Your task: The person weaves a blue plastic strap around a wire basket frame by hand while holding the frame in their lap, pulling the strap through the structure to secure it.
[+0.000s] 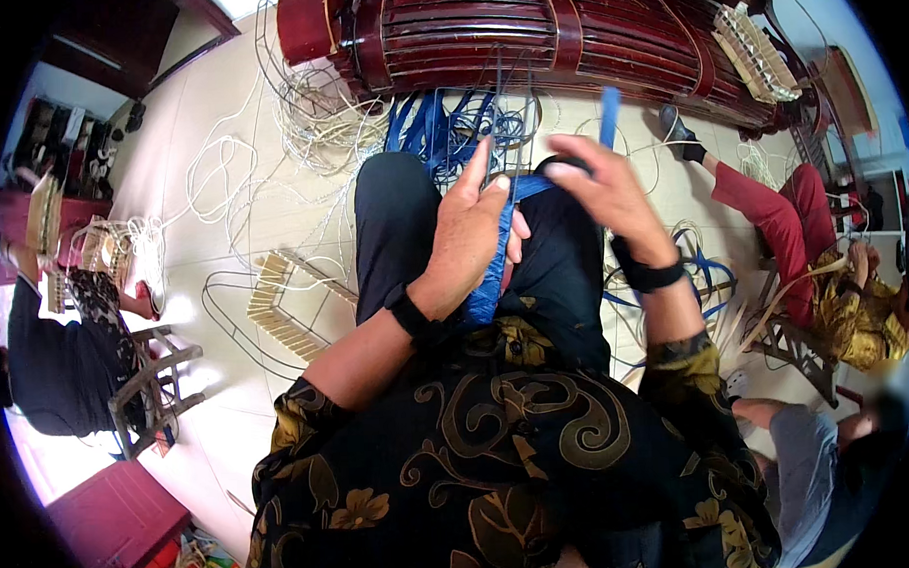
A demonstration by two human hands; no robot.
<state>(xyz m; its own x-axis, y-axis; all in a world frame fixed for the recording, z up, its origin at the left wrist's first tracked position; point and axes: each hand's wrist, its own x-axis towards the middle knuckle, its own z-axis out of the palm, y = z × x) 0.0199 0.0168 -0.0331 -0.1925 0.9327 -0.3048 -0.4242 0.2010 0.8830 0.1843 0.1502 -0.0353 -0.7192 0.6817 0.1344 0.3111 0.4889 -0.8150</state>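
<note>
Left hand [463,239]: bare; grip curled round a narrow, glossy blue woven piece [488,288], thumb extended forward, lower fingers bent behind it.
Right hand [609,190]: bare, blurred by motion; fingers partly bent, with a flat, plastic-looking blue strip [533,186] reaching its thumb. Firmness of this grip cannot be told.
Woven piece: located above the lap, between the black-trousered knees [397,206]; thin, dark, upright wires [499,92] project beyond it.
Weaving: judged in progress, the strip being worked across the wires; their far lengths stand uncovered.
Next pass: judged to call for drawing the strip snug with the right hand, the left steadying the wires.
Pale tiled floor [189,283]: an angled, cream-coloured slatted piece [275,310] lies left of the knees; farther off, loose white cord [314,124] and a tangled heap of blue strips [434,129].
Dark-red lacquered wooden settee [466,28]: slatted, behind the heap.
</note>
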